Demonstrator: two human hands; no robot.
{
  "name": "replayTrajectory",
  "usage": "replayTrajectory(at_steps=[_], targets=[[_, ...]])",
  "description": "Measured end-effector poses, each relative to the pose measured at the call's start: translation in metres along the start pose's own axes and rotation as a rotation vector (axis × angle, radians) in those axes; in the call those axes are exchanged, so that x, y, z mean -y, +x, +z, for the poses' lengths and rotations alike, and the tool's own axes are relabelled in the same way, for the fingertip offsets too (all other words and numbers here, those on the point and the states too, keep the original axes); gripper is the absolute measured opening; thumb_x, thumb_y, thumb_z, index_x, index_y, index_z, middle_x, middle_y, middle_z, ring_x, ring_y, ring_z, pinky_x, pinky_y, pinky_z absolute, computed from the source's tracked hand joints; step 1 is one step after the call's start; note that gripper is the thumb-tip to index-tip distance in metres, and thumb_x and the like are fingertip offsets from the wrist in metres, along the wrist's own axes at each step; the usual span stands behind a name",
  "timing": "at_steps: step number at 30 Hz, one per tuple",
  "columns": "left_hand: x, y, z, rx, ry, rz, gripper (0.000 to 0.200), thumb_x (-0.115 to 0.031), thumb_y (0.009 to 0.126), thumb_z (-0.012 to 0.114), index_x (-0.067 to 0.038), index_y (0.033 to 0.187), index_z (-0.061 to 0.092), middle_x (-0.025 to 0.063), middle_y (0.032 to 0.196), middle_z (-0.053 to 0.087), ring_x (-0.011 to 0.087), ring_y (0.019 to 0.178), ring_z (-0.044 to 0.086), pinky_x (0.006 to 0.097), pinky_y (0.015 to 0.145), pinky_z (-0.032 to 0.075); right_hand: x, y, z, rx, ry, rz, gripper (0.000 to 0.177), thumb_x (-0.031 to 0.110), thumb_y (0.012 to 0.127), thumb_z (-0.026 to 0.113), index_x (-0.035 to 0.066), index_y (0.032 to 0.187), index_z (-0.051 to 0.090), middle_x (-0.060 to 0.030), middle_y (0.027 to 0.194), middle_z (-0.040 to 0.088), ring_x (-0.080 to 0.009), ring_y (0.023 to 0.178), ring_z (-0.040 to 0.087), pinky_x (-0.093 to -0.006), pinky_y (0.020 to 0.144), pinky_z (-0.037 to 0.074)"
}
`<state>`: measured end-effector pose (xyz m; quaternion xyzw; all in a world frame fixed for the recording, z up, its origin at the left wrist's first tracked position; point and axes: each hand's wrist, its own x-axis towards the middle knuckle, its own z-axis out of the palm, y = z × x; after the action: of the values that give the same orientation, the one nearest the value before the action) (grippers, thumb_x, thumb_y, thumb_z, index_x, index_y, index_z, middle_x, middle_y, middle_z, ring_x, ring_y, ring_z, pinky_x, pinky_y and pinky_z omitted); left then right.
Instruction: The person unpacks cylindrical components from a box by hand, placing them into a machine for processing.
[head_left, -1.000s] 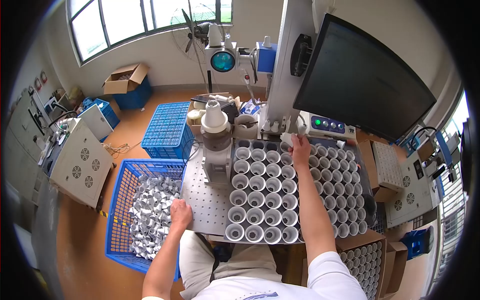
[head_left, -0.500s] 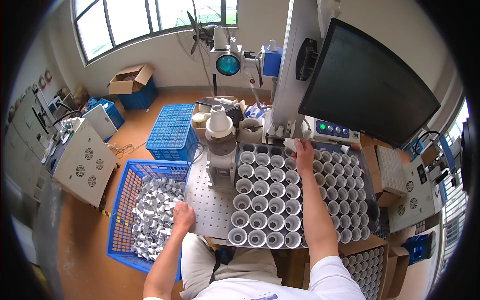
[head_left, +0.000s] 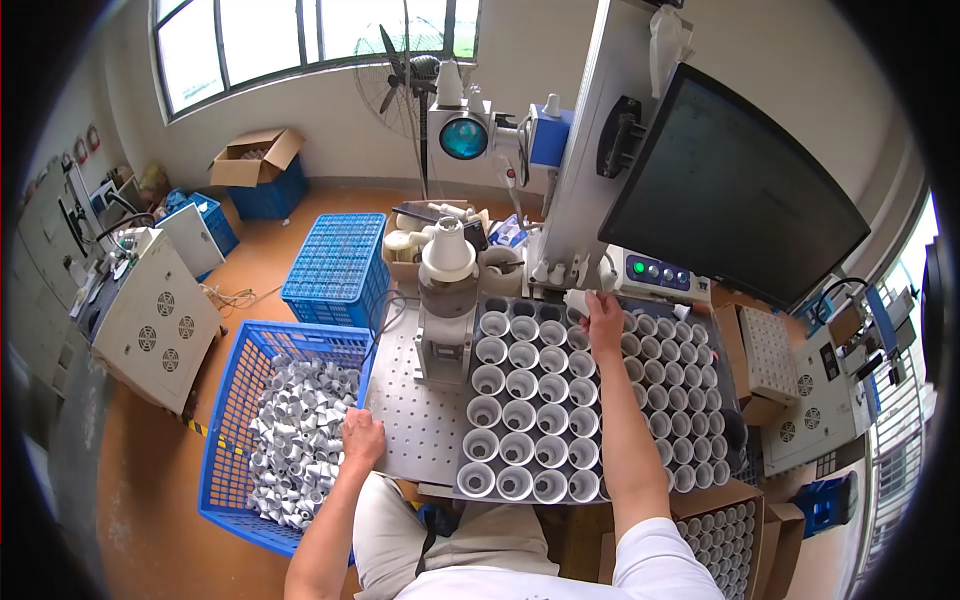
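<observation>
A: What lies at 8 o'clock?

B: A blue basket with a heap of small whitish cones. They are probably light, stiff and smooth, each easily picked up by its rim.

A: And the left hand?

B: At half past seven, by the basket and the edge of the table: fingers curled into a loose fist, knuckles forward, forearm running back toward 7 o'clock. No object shows in it.

A: How should the white cup at 3 o'clock handle?

B: Likely as thin, rigid plastic: light, somewhat slippery, not readily crushed. The outer wall offers the best hold, pinched gently.

A: The pose of the right hand?

B: Just past 3 o'clock, thumb and fingers pinch the cup's near end; its free end points toward 9 o'clock. The arm stretches over rows of cups around 5 o'clock. Whether the held cup touches those beneath cannot be told.
</observation>
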<state>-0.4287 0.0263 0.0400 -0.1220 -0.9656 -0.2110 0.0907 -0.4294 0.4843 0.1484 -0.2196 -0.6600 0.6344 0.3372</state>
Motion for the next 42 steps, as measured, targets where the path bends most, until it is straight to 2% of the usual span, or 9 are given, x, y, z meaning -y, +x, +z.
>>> replayTrajectory(at_steps=[24,30,32,33,34,36,38,40,42], targets=[[0.003,0.000,0.002,-0.036,-0.006,0.030,0.017,-0.013,0.073,0.054,0.004,0.074,0.056,0.0250,0.084,0.056,0.0407,0.084,0.056,0.0491,0.077,0.044,0.003,0.000,-0.002,0.048,0.004,0.035,0.031,0.029,0.085,0.062,0.002,0.100,0.056,-0.0030,0.081,0.060,-0.0081,0.053,0.052,-0.0207,0.043,0.038],[0.026,0.047,-0.009,-0.001,-0.216,-0.136,0.019,-0.011,0.071,0.046,0.004,0.072,0.057,0.0246,0.076,0.058,0.0373,0.077,0.058,0.0454,0.072,0.045,0.009,-0.001,-0.002,0.051,0.015,0.045,0.030,0.026,0.085,0.062,0.002,0.101,0.056,-0.0045,0.084,0.060,-0.0096,0.054,0.054,-0.0215,0.045,0.042],[-0.011,0.083,-0.063,-0.059,-0.427,-0.143,0.018,-0.009,0.071,0.044,0.003,0.069,0.057,0.0212,0.073,0.060,0.0329,0.073,0.059,0.0422,0.068,0.044,0.017,0.000,0.001,0.081,0.067,0.004,0.029,0.022,0.083,0.062,0.000,0.101,0.054,-0.0069,0.086,0.060,-0.0105,0.059,0.055,-0.0222,0.049,0.046],[-0.012,0.106,-0.060,-0.323,-0.572,-0.024,0.018,-0.008,0.071,0.043,0.004,0.069,0.057,0.0185,0.071,0.060,0.0297,0.070,0.058,0.0399,0.068,0.044,0.024,0.000,0.004,0.101,0.090,-0.015,0.029,0.020,0.082,0.062,-0.001,0.101,0.054,-0.0081,0.087,0.059,-0.0110,0.061,0.056,-0.0225,0.051,0.048],[-0.027,0.127,-0.077,-0.377,-0.594,0.009,0.019,-0.008,0.072,0.043,0.003,0.072,0.058,0.0177,0.077,0.061,0.0286,0.077,0.058,0.0385,0.073,0.044,0.035,-0.002,0.008,0.129,0.118,-0.036,0.029,0.018,0.081,0.062,-0.001,0.100,0.052,-0.0090,0.087,0.059,-0.0108,0.064,0.056,-0.0227,0.053,0.050],[-0.061,0.172,-0.109,-0.328,-0.716,0.093,0.025,-0.011,0.075,0.041,0.002,0.083,0.061,0.0177,0.097,0.061,0.0266,0.092,0.054,0.0342,0.083,0.041,0.061,-0.007,0.023,0.187,0.179,-0.083,0.028,0.014,0.080,0.062,-0.002,0.099,0.050,-0.0107,0.088,0.058,-0.0103,0.071,0.057,-0.0229,0.057,0.052],[-0.108,0.203,-0.136,-0.376,-0.813,0.243,0.028,-0.013,0.074,0.042,0.001,0.087,0.062,0.0167,0.097,0.062,0.0270,0.090,0.055,0.0334,0.083,0.042,0.075,0.000,0.039,0.267,0.194,-0.130,0.026,0.012,0.078,0.062,-0.001,0.096,0.048,-0.0105,0.089,0.059,-0.0098,0.077,0.056,-0.0231,0.063,0.052],[-0.174,0.203,-0.174,-0.281,-0.933,0.178,0.028,-0.014,0.074,0.041,-0.001,0.086,0.064,0.0155,0.097,0.062,0.0257,0.087,0.055,0.0336,0.082,0.043,0.100,0.001,0.055,0.342,0.228,-0.173,0.025,0.010,0.077,0.064,0.001,0.092,0.046,-0.0096,0.090,0.058,-0.0093,0.080,0.056,-0.0236,0.068,0.052],[-0.209,0.211,-0.175,-0.273,-0.953,0.210,0.027,-0.010,0.074,0.039,-0.002,0.073,0.065,0.0152,0.092,0.061,0.0241,0.085,0.055,0.0340,0.080,0.043,0.139,-0.016,0.080,0.416,0.288,-0.202,0.026,0.007,0.076,0.066,0.003,0.088,0.043,-0.0079,0.089,0.057,-0.0090,0.080,0.055,-0.0244,0.074,0.050]])
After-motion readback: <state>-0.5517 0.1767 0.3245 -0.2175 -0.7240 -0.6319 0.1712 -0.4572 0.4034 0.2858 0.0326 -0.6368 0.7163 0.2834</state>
